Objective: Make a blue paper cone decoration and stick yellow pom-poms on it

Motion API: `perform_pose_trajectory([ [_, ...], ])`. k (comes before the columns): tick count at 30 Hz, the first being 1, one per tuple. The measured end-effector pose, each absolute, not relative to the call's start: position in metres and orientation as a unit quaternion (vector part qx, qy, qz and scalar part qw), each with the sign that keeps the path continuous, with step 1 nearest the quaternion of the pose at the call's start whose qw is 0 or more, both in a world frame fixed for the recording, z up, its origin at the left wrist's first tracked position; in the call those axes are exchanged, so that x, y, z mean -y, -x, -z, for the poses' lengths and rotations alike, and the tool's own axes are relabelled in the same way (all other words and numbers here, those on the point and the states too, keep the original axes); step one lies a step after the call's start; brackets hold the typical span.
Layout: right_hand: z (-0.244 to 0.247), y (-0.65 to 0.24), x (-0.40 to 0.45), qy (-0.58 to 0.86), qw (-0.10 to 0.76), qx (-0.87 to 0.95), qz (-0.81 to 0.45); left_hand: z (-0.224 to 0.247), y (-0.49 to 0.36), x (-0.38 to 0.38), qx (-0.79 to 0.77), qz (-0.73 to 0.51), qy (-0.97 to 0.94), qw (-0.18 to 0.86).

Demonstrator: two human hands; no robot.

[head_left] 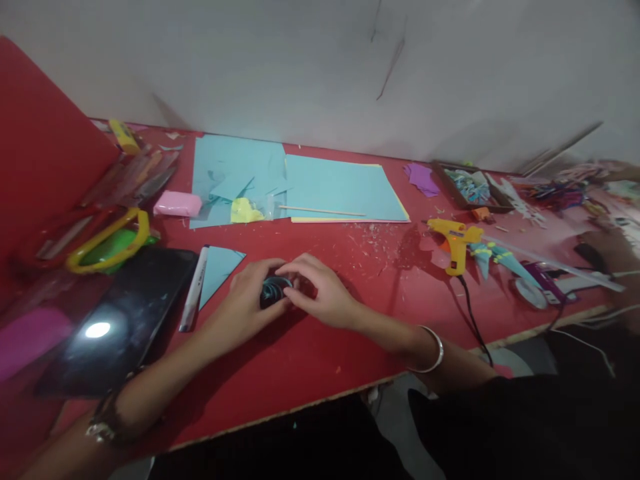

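Note:
A small dark round thing with pale blue curved lines [274, 291], perhaps a coiled paper strip, is between my hands just above the red table. My left hand [250, 293] curls around its left side, thumb below and fingers above. Fingers and thumb of my right hand [320, 290] close on its right edge. Its full shape is partly hidden by the fingers. Left of my left hand lie a blue paper triangle [218, 270] and a white marker [194, 290].
Blue sheets [345, 190] and a thin stick [323, 211] lie behind my hands. To the right is a yellow glue gun [456, 243] with a black cord; near it are blue paper cones [515, 265]. A black tablet-like slab [135, 307] and yellow-handled scissors [110, 243] lie left.

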State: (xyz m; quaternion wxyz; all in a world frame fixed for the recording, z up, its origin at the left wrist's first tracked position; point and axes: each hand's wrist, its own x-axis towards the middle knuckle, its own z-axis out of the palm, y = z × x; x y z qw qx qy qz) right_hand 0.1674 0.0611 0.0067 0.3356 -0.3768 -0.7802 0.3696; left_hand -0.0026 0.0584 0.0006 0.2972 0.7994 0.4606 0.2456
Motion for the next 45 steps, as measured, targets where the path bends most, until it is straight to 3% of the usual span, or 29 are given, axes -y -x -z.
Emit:
perform_pose_trajectory([
  [12,-0.002,-0.168,-0.066,0.403,0.311,0.784,-0.355,-0.025,0.035,-0.069,-0.483,-0.188,-0.815,0.260],
  [22,0.003,-0.165,-0.070,0.372,0.297,0.814,-0.333,-0.011,0.036,-0.070,-0.454,-0.185,-0.839,0.238],
  [45,0.004,-0.165,-0.067,0.356,0.360,0.814,-0.283,-0.012,0.026,-0.066,-0.483,-0.247,-0.813,0.211],
])
